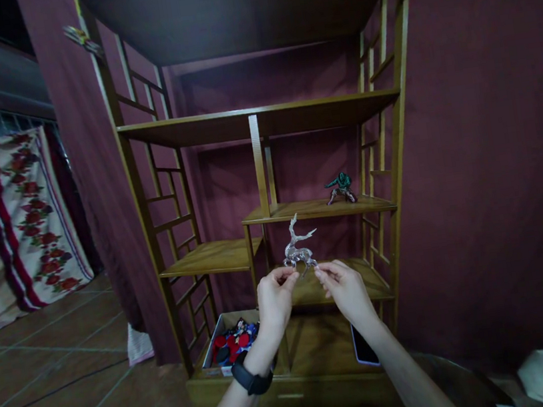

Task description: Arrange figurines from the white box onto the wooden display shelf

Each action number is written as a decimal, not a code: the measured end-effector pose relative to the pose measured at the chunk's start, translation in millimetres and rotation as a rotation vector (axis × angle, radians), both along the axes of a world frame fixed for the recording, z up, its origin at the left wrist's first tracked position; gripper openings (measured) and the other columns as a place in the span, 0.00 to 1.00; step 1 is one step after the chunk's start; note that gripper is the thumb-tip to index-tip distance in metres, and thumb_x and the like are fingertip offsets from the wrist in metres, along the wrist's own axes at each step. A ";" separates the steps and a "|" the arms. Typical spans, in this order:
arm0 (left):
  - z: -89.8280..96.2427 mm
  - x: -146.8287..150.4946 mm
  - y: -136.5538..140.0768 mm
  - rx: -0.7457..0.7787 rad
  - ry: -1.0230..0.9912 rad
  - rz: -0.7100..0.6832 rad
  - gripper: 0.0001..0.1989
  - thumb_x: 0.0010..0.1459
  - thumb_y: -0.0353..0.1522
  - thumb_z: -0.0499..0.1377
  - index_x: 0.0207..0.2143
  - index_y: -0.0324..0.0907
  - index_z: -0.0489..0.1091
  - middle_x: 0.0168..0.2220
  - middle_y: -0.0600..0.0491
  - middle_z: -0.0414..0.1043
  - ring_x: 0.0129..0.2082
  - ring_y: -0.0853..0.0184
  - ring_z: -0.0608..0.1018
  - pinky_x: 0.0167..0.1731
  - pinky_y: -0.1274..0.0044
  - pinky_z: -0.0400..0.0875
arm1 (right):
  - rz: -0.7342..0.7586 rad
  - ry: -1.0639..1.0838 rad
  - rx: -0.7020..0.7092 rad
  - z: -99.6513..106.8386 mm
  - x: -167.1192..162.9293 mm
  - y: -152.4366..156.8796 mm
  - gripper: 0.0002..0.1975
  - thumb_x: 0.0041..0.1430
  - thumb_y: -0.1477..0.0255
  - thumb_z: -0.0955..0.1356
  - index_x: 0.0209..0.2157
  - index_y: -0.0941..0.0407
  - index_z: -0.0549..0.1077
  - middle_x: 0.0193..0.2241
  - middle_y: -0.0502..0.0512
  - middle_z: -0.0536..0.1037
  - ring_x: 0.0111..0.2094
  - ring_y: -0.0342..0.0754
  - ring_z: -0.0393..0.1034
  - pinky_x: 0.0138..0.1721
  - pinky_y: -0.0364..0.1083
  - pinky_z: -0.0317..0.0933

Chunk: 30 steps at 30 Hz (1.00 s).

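A clear, glassy deer figurine (298, 251) with long antlers is held upright between my two hands, in front of the wooden shelf unit. My left hand (275, 297) pinches its legs on the left side, with a dark watch (251, 375) on that wrist. On the right side, the fingertips of my right hand (344, 287) grip the deer's rear leg. Behind and above the hands, a green and dark red crouching figurine (341, 188) sits on the middle right shelf (297, 209).
A cardboard box (213, 333) of red, blue and black items stands low on the left. A phone (363, 345) lies under my right forearm. Slatted sides and a vertical divider (259, 165) frame the shelves. A floral cloth (33, 217) hangs at far left.
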State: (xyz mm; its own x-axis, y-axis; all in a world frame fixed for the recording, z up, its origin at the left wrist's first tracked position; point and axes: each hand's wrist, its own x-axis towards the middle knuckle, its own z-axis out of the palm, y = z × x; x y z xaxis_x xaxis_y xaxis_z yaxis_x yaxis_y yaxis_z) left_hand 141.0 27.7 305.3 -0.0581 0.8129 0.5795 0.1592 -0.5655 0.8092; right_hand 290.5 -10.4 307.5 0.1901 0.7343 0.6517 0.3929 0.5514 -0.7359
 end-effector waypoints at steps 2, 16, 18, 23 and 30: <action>4.1 0.9 -2.0 0.006 0.022 -0.014 0.11 0.45 0.36 0.60 0.30 0.38 0.74 0.27 0.50 0.75 0.27 0.66 0.74 0.28 0.77 0.66 | 0.007 0.012 -0.004 1.9 3.0 1.6 0.15 0.52 0.63 0.63 0.34 0.56 0.75 0.26 0.52 0.69 0.21 0.40 0.64 0.15 0.39 0.62; 41.2 18.2 -2.0 0.133 0.146 0.031 0.09 0.47 0.36 0.60 0.30 0.41 0.74 0.28 0.51 0.75 0.28 0.66 0.74 0.30 0.76 0.66 | 0.039 0.033 -0.014 35.7 24.5 2.3 0.12 0.51 0.66 0.63 0.33 0.57 0.72 0.24 0.51 0.71 0.20 0.40 0.66 0.16 0.39 0.64; 45.9 21.7 -0.1 0.143 0.145 0.022 0.09 0.47 0.36 0.59 0.30 0.41 0.74 0.28 0.51 0.75 0.28 0.66 0.74 0.30 0.77 0.66 | 0.032 0.011 0.002 40.7 27.6 1.5 0.11 0.51 0.66 0.63 0.34 0.57 0.72 0.25 0.52 0.72 0.20 0.40 0.66 0.16 0.39 0.64; 51.5 31.0 5.8 0.112 0.025 -0.058 0.10 0.45 0.35 0.60 0.29 0.39 0.74 0.27 0.50 0.75 0.27 0.67 0.74 0.29 0.77 0.66 | -0.033 -0.081 0.093 51.3 28.6 -11.8 0.10 0.52 0.67 0.63 0.34 0.55 0.72 0.28 0.53 0.73 0.24 0.42 0.67 0.20 0.40 0.64; 49.3 37.7 5.7 -0.010 -0.161 -0.209 0.11 0.40 0.34 0.63 0.27 0.36 0.73 0.24 0.50 0.74 0.25 0.69 0.72 0.28 0.78 0.66 | -0.084 -0.192 0.156 52.6 14.9 -33.2 0.10 0.54 0.67 0.63 0.35 0.54 0.72 0.28 0.52 0.72 0.27 0.43 0.67 0.23 0.41 0.63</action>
State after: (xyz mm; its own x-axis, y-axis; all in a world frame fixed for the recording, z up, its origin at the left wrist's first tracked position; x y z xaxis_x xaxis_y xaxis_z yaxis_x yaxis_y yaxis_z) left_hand 178.7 33.4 354.6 0.0212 0.8227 0.5681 -0.0913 -0.5642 0.8205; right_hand 305.4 -43.6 360.1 0.1078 0.6089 0.7859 0.5666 0.6119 -0.5518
